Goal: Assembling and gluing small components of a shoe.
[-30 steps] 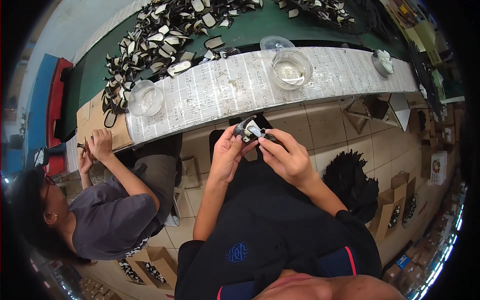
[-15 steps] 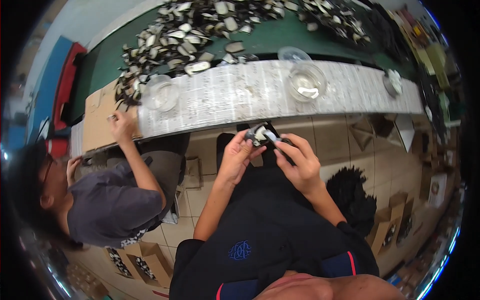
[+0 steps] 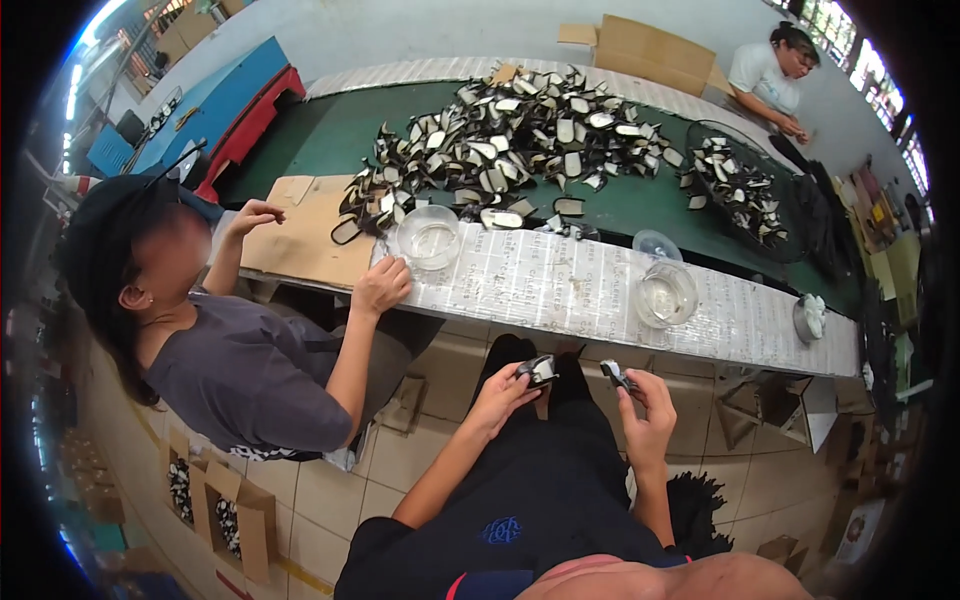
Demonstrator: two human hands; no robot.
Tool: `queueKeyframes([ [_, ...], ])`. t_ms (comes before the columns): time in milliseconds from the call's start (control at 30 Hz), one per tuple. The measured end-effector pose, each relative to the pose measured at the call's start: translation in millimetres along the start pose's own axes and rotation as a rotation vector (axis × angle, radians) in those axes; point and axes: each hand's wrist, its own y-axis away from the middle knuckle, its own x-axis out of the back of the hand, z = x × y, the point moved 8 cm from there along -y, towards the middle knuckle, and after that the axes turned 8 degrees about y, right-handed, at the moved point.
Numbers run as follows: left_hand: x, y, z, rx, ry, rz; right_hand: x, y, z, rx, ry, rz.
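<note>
My left hand (image 3: 497, 400) is closed around a small black curved piece with a whitish face (image 3: 541, 369), held over my lap in front of the bench. To its right, my right hand (image 3: 648, 408) grips a slim dark-handled tool with a whitish tip (image 3: 613, 373); its exact kind is unclear. A gap separates the tool tip from the piece. Ahead of my hands lies a silvery covered strip (image 3: 540, 275), and beyond it spreads a large heap of similar black-and-white pieces (image 3: 500, 150) on a green tabletop (image 3: 325, 140).
Two clear round bowls (image 3: 641, 300) (image 3: 402, 240), a clear lid (image 3: 655, 243) and a grey tin holding white cloth (image 3: 808, 322) stand along the strip. A co-worker (image 3: 250, 370) sits close on my left. Another person (image 3: 768, 75) is at the far right. Open cartons (image 3: 250, 510) stand lower left.
The view has tilted up, showing more of the table. My hands have drawn apart, taking the tool off the piece. The co-worker's near hand now rests by the left bowl.
</note>
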Motion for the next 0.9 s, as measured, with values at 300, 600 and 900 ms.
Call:
queueKeyframes([
  [300,-22.1,10.1,15.8,-0.048,0.062,-0.044,0.2,4.4,-13.9,0.071,0.000,-0.006],
  [600,-77.9,-7.1,65.4,-0.184,0.067,-0.229,19.1,-3.0,-18.0,-0.040,-0.309,0.083],
  [900,-108.9,-4.5,59.3,-0.110,0.049,-0.324,35.6,-5.9,-77.2,0.387,0.089,0.173],
])
